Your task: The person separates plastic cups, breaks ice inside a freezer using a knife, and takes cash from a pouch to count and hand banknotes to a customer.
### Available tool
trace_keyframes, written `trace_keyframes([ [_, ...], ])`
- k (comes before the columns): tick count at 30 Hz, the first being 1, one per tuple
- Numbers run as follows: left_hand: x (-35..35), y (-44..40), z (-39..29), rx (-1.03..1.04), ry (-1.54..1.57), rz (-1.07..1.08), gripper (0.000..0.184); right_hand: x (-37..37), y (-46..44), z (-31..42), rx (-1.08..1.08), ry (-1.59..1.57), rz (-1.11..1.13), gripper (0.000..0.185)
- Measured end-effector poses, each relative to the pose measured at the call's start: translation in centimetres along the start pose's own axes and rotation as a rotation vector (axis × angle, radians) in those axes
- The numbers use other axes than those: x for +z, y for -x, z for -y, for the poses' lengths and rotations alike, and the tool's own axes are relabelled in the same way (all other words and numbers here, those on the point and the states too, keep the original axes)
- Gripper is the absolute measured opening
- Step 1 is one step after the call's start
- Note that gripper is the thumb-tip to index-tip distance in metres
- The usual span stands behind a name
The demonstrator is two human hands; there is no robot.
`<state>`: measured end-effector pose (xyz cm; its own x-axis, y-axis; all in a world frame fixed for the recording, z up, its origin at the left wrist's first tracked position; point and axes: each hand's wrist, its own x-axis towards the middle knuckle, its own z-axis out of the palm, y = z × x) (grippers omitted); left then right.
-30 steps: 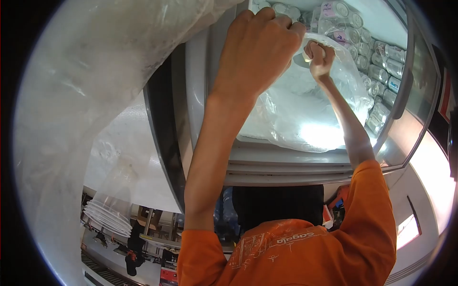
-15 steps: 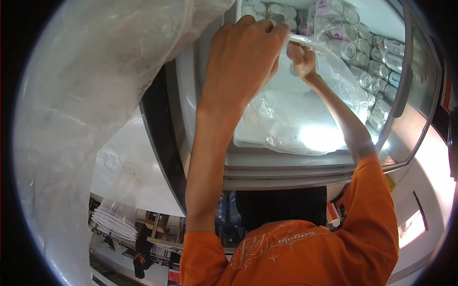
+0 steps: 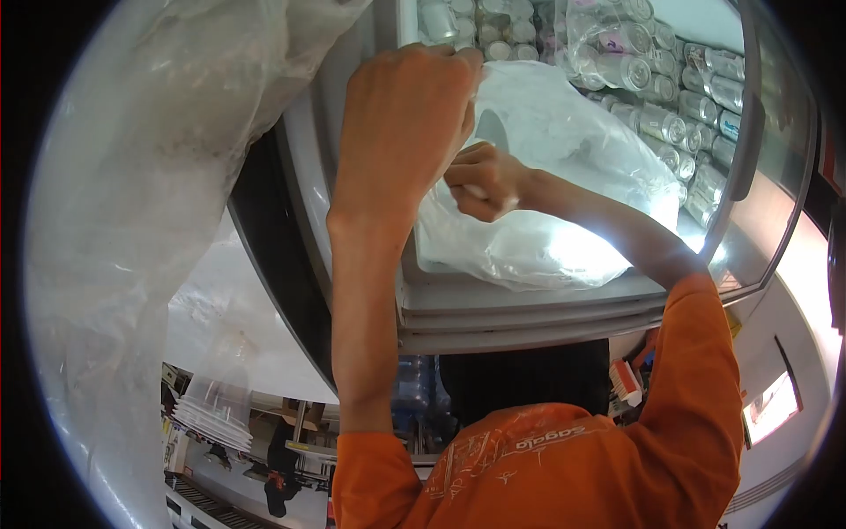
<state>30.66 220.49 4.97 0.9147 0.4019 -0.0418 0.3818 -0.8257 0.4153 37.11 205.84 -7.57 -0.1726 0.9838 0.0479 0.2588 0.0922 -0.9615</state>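
A clear plastic bag (image 3: 564,115) with whitish contents lies in the chest freezer (image 3: 529,310). At the bag's upper left edge, my left hand (image 3: 401,115) is closed, its fingertips turned away from view; it appears to grip the bag's rim. My right hand (image 3: 485,181) makes a fist just over the bag's left side, below and right of my left hand. What it holds, if anything, is hidden. Right above that fist a smooth grey rounded shape (image 3: 493,130) shows against the bag; I cannot tell what it is.
Rows of cans (image 3: 714,106) fill the freezer's far and right sides, some in clear wrap. A glass lid (image 3: 775,176) with a grey frame borders the right. Large plastic sheeting (image 3: 141,194) hangs at left. Stacked white items (image 3: 211,421) stand lower left.
My right hand has moved left and down, from the bag's rim toward its left side. My left hand has shifted slightly left. The bag's top now lies spread higher.
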Motion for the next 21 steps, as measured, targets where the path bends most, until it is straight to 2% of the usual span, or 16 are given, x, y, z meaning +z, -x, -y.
trace_keyframes([
  [5,0.0,0.0,-0.2,-0.002,0.002,0.003,0.015,2.6,0.9,-3.4,-0.091,0.099,0.123,0.015],
  [8,-0.6,0.1,-0.5,0.004,-0.005,0.097,0.014,2.4,1.3,0.0,-0.157,0.109,0.319,0.018],
  [11,-0.5,0.0,-0.7,-0.004,0.033,0.118,0.013,0.9,2.0,1.7,-0.203,0.08,0.257,0.019],
  [17,-0.1,0.0,-0.2,0.076,-0.009,-0.135,0.013,-2.2,0.9,5.5,-0.393,0.026,0.006,0.021],
  [21,-0.6,0.3,-0.6,0.077,-0.051,-0.092,0.013,-2.5,0.2,0.4,-0.24,0.15,-0.108,0.015],
])
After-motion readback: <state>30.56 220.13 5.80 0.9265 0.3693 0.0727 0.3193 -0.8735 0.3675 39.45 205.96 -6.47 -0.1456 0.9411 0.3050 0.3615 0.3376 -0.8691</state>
